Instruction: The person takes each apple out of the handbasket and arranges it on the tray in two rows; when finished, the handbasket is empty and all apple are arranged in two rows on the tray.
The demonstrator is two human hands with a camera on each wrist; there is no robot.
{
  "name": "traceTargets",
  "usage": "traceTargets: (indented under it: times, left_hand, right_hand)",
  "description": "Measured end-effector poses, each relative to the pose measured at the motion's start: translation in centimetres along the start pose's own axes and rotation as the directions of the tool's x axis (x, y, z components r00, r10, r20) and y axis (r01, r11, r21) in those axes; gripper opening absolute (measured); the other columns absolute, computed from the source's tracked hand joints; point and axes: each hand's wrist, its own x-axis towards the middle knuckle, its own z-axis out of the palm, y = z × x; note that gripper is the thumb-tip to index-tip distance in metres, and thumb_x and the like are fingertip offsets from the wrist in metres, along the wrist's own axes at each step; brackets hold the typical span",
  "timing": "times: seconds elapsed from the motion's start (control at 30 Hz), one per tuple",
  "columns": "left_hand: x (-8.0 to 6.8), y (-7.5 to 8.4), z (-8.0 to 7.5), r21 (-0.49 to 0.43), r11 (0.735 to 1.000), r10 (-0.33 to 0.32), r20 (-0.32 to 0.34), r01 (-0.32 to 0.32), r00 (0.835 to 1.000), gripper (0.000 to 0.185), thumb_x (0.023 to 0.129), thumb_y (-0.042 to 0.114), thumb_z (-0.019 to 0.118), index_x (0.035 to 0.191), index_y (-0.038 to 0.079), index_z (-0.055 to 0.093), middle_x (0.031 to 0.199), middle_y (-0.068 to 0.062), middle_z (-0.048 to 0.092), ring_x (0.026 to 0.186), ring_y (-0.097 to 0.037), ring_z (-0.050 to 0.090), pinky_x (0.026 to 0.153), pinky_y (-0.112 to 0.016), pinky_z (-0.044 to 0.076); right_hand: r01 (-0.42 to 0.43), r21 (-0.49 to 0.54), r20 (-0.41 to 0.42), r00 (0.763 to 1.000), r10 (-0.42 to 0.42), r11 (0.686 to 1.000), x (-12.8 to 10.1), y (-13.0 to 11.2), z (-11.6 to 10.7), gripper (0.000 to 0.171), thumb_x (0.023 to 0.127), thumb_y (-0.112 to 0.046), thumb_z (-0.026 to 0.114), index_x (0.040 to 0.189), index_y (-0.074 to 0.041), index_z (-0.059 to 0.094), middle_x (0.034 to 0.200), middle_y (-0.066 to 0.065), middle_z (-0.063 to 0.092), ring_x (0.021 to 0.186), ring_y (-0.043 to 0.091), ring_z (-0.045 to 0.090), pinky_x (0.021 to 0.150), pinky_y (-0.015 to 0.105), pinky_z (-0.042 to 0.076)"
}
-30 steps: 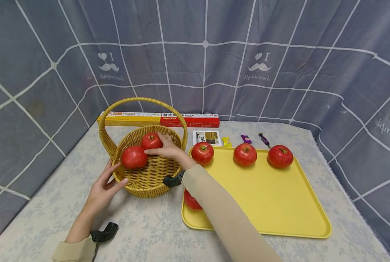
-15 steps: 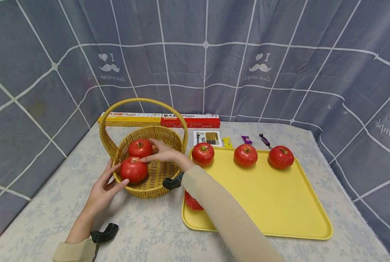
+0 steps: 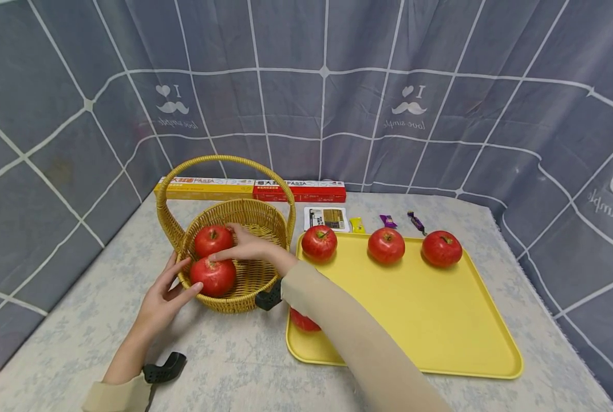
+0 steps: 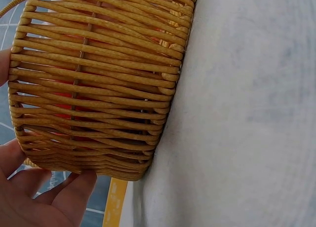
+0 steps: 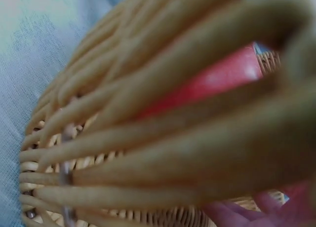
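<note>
Reaching into the wicker basket (image 3: 257, 217), the right hand (image 3: 249, 249) lays straight fingers between two apples (image 3: 213, 276) — left hand (image 3: 164, 294), fingers spread, braces the basket's near wall.

Bright even light, soft shadows; head view fisheye-warped, right wrist v. blurred.

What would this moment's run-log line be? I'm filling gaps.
left hand: touches wicker basket | right hand: on rear apple | basket: two apples | yellow tray: four apples
</note>
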Motion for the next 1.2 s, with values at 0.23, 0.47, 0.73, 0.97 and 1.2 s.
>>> traceTargets:
  times: [0.23, 0.47, 0.73, 0.97, 1.2]
  left_hand:
    - [0.0, 0.0, 0.0, 0.002, 1.0, -0.004, 0.002, 0.004, 1.0, 0.063, 0.092, 0.017, 0.062, 0.145, 0.001, 0.033, 0.157, -0.002, 0.002, 0.14, -0.019, 0.016, 0.089, -0.003, 0.034]
    - [0.0, -0.1, 0.0, 0.009, 1.0, 0.0, 0.001, 0.0, 1.0, 0.063, 0.092, 0.017, 0.062, 0.145, 0.002, 0.033, 0.157, -0.003, 0.002, 0.14, -0.026, 0.015, 0.09, -0.003, 0.033]
    - [0.0, -0.3, 0.0, 0.008, 1.0, 0.014, 0.0, -0.014, 1.0, 0.062, 0.092, 0.016, 0.062, 0.145, 0.003, 0.034, 0.157, -0.004, 0.001, 0.14, -0.025, 0.014, 0.09, -0.003, 0.033]
    - [0.1, -0.5, 0.1, -0.007, 1.0, 0.023, 0.005, -0.023, 1.0, 0.062, 0.092, 0.014, 0.062, 0.145, 0.002, 0.032, 0.157, -0.006, 0.002, 0.14, -0.028, 0.014, 0.09, -0.002, 0.032]
    - [0.0, -0.3, -0.1, -0.012, 1.0, 0.025, 0.007, -0.025, 1.0, 0.063, 0.092, 0.014, 0.062, 0.145, 0.001, 0.031, 0.157, -0.005, 0.001, 0.14, -0.03, 0.012, 0.09, -0.002, 0.032]
  right_hand:
    - [-0.027, 0.035, 0.015, 1.0, 0.027, 0.999, 0.4, 0.1, 0.2, 0.081, 0.084, -0.046, 0.064, 0.149, -0.019, 0.024, 0.15, 0.004, 0.028, 0.137, 0.021, 0.025, 0.106, 0.043, 0.032]
    - [0.001, 0.005, -0.028, 1.0, -0.001, 1.0, 1.0, 0.0, 1.2, 0.081, 0.082, -0.042, 0.068, 0.148, -0.021, 0.025, 0.145, 0.009, 0.029, 0.13, 0.024, 0.032, 0.101, 0.043, 0.037]
    - [0.092, 0.031, -0.037, 0.995, -0.091, 0.995, 0.9, -0.4, 1.8, 0.066, 0.075, -0.026, 0.08, 0.129, -0.018, 0.044, 0.124, 0.005, 0.047, 0.106, 0.017, 0.05, 0.084, 0.033, 0.047]
    - [0.165, -0.012, -0.117, 0.979, -0.165, 0.986, -0.3, -1.7, 1.0, 0.06, 0.075, -0.022, 0.079, 0.126, -0.016, 0.048, 0.118, 0.004, 0.051, 0.098, 0.013, 0.054, 0.079, 0.028, 0.048]
    - [0.265, -0.035, -0.147, 0.952, -0.267, 0.964, -5.3, -3.9, -2.7, 0.061, 0.078, -0.029, 0.076, 0.131, -0.019, 0.046, 0.12, 0.001, 0.053, 0.098, 0.011, 0.055, 0.075, 0.023, 0.049]
